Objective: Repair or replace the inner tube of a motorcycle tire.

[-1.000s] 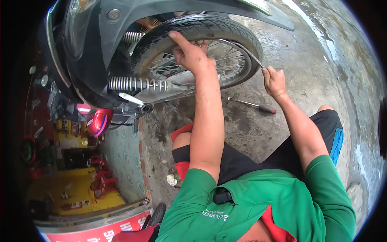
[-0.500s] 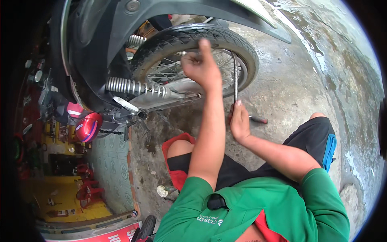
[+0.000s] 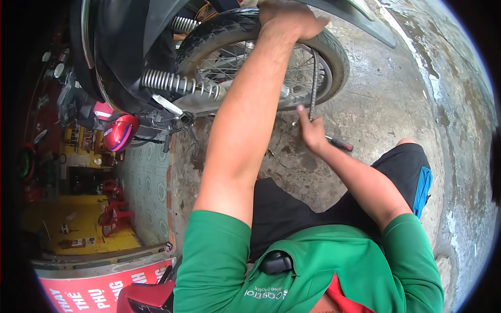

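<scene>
A motorbike's rear wheel, with its black tyre [image 3: 209, 41] and wire spokes, stands in front of me. My left hand [image 3: 291, 20] lies over the top of the tyre, thumb stretched to the right, other fingers largely hidden. A long metal tyre lever [image 3: 314, 86] runs down from the rim on the wheel's right side. Around its lower end my right hand [image 3: 312, 134] is closed, thumb pointing up. On the ground just beyond that hand is a tool with a black and red handle [image 3: 340, 143].
The bike's silver spring shock absorber [image 3: 175, 82] and dark mudguard [image 3: 365, 23] flank the wheel. A red helmet [image 3: 121, 133] is to the left. Red plastic stools [image 3: 112, 214] stand near a tiled floor. A red sign [image 3: 99, 287] is at the lower left; wet concrete [image 3: 449, 120] extends rightward.
My left hand has moved from in front of the spokes, up and away, onto the tyre's top. My right hand stays at the lever's lower end, its thumb now raised apart. The view has shifted slightly.
</scene>
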`<state>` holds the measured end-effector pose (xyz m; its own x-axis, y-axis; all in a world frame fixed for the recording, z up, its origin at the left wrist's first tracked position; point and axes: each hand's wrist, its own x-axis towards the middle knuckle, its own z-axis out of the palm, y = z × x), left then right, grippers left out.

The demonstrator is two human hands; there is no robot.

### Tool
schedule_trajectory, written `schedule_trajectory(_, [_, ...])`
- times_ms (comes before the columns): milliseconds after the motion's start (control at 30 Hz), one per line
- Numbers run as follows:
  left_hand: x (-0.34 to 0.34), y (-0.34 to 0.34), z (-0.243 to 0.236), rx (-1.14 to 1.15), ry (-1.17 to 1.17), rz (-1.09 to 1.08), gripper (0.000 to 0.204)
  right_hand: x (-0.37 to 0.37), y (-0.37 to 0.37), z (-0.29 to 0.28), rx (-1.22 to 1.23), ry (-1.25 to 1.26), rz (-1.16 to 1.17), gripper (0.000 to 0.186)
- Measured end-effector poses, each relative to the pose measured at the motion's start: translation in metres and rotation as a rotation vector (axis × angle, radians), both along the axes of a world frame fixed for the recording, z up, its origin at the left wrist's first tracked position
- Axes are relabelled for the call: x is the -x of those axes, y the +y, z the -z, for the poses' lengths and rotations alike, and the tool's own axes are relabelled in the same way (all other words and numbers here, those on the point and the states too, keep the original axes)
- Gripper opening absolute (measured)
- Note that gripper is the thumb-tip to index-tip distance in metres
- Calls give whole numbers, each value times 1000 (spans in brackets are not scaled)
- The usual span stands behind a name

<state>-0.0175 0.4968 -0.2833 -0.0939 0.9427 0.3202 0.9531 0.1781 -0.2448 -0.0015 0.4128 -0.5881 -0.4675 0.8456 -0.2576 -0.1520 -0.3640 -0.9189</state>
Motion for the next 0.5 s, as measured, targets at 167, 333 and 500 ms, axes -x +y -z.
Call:
schedule_trajectory(167, [35,25,24,69,100,-5,75,-21,51,56,-380,-356,214,63])
schedule_trajectory(333, [37,27,19,244,41,13,76,-72,90,58,-832,-544,412,53])
schedule_trajectory(500, [49,27,15,191,52,132,88,-120,104,22,-969,-678,346,47])
